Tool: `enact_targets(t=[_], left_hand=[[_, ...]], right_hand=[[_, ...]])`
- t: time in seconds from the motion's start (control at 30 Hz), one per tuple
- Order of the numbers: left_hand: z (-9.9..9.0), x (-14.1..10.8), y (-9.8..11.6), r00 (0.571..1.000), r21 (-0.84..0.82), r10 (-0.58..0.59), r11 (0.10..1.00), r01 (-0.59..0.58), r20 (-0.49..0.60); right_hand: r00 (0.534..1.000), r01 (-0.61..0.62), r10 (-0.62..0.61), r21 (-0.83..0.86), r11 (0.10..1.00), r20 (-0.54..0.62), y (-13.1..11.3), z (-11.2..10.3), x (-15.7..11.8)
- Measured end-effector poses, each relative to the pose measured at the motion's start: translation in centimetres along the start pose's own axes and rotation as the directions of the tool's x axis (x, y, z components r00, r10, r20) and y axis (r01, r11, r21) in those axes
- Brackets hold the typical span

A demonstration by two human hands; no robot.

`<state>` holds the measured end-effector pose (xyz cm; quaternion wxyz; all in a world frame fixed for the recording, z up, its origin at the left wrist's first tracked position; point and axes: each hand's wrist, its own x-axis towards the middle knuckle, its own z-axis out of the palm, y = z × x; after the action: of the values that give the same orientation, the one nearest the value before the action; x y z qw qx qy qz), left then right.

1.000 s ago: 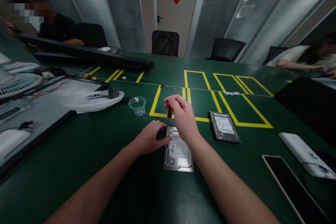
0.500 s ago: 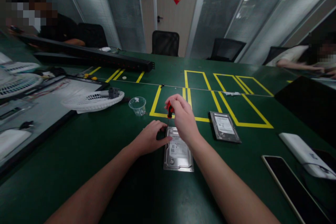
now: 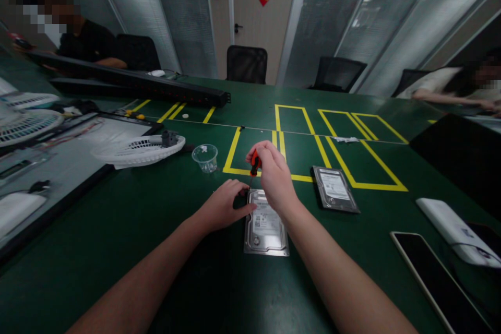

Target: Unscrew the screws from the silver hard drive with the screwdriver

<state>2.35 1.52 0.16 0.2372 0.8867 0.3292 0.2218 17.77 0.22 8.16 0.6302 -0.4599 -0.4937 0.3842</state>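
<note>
A silver hard drive [image 3: 269, 227] lies flat on the green table, label side up. My left hand [image 3: 224, 203] grips its left edge, with the thumb on the label and the fingertips at the far left corner. Wrapped round the handle of a red and black screwdriver [image 3: 255, 163], my right hand [image 3: 274, 175] is closed above the drive's far end. The screwdriver stands nearly upright, its shaft reaching down to the far left corner; the tip's exact contact cannot be made out. To the right lies a second hard drive [image 3: 335, 189].
A clear plastic cup [image 3: 205, 158] holding small bits stands beyond my left hand. White fan grilles [image 3: 141, 150] and a grey panel [image 3: 90, 151] are on the left. A phone [image 3: 440, 279] and a white device [image 3: 456, 232] lie right. People sit at both far sides.
The screwdriver handle has turned and tilted slightly in my right hand. Both hands and the hard drive keep their places. The person at the far left has shifted a little.
</note>
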Motion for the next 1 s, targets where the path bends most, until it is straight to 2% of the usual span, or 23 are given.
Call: enact_targets(t=[0.2,0.47,1.0], left_hand=[[0.15,0.02,-0.17,1.0,-0.004,-0.003,1.0,0.003,-0.004],[0.12,0.02,-0.16,1.0,0.002,-0.013,1.0,0.013,0.007],[0.09,0.02,-0.08,1.0,0.011,-0.006,1.0,0.006,0.003]], right_hand=[[0.999,-0.012,0.011,0.016,1.0,0.036,-0.1,0.0,0.06],[1.0,-0.011,0.011,0.017,1.0,-0.002,-0.18,0.07,-0.07],[0.996,0.082,-0.079,-0.141,0.987,0.029,-0.56,-0.17,-0.1]])
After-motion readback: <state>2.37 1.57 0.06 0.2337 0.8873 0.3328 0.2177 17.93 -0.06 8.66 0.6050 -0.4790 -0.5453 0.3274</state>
